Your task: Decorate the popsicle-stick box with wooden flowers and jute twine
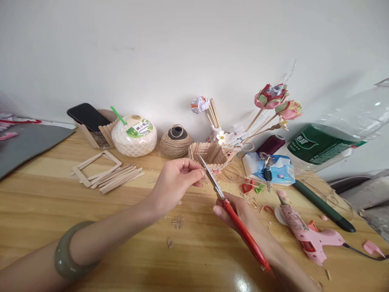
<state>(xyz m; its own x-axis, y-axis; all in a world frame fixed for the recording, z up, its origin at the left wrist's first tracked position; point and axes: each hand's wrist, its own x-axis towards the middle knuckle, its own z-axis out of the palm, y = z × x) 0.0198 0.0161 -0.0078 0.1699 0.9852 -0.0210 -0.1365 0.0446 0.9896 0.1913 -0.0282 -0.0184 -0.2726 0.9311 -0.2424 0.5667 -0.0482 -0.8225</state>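
Note:
My right hand (235, 211) grips a pair of red-handled scissors (243, 229), whose blades point up and away to the left. Beside the blade tips, my left hand (182, 178) pinches thumb against fingers; whatever sits in the pinch is too small to make out. A ring and a green bangle are on that arm. Just behind the blades stands a basket made of wooden sticks (212, 152). Below my hands, a small flower shape of twine (178, 222) and a small twine loop (170, 243) lie on the wooden table (127, 251).
Craft sticks (121, 178) and a stick frame (97, 166) lie left. Behind them are a phone (88, 115), a coconut drink (135, 136) and a twine ball (175, 142). Paper flowers (272, 97), a large bottle (325, 140) and a pink glue gun (306, 233) occupy the right.

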